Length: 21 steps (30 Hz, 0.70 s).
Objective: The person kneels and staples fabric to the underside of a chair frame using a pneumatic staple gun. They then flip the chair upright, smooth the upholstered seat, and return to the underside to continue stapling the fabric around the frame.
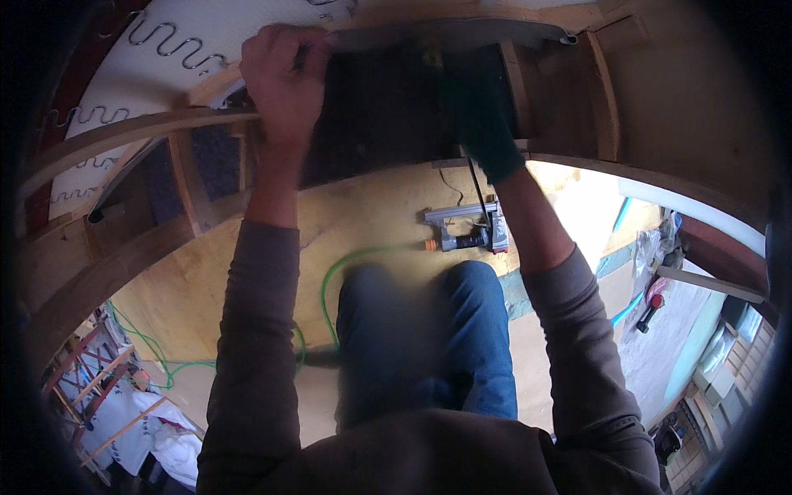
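Note:
My left hand (283,82) is bare and grips the upper edge of a dark fabric panel (388,115) stretched over a wooden furniture frame (132,132). My right hand (478,124) wears a dark green glove and presses against the same dark fabric near the frame's middle; it is blurred, and whether its fingers close on anything I cannot tell. A grey strip (462,35) runs along the top edge of the fabric. Below, a pneumatic staple gun (466,227) lies on the yellowish board (371,214) in front of my knees.
A green air hose (330,289) curls across the board to the staple gun. White padding with zigzag springs (173,41) covers the frame at upper left. Wooden trestles and white cloth (124,412) stand at lower left. A red-handled tool (650,312) and clutter lie at right.

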Tool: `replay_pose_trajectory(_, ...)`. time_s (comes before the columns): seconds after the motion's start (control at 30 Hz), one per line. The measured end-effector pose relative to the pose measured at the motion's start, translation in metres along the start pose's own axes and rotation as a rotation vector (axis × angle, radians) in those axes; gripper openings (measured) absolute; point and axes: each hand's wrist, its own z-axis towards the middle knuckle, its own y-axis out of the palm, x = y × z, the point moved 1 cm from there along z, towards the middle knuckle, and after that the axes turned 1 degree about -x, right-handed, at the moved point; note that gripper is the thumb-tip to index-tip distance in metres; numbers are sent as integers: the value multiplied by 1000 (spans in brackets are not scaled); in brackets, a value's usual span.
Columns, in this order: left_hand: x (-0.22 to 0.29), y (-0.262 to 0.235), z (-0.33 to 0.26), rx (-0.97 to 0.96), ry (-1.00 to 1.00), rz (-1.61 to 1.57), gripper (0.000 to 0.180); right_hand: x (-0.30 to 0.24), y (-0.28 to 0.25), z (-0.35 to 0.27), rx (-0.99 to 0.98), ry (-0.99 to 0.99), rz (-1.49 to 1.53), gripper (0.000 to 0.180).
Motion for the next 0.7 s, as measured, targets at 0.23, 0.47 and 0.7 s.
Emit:
replay_pose_trajectory(0.23, -2, 2, -6, 7, 16, -7, 14, 18, -15, 21, -173, 88, 69, 39)
replay_pose_trajectory(0.47, 29, -13, -8, -37, -173, -23, 10, 0, -38, -41, -361, 567, 510, 40)
replay_pose_trajectory(0.7, 92, 70, -79, -261, -747, -623, 24, 13, -154, -250, -421, 1346, 523, 36)
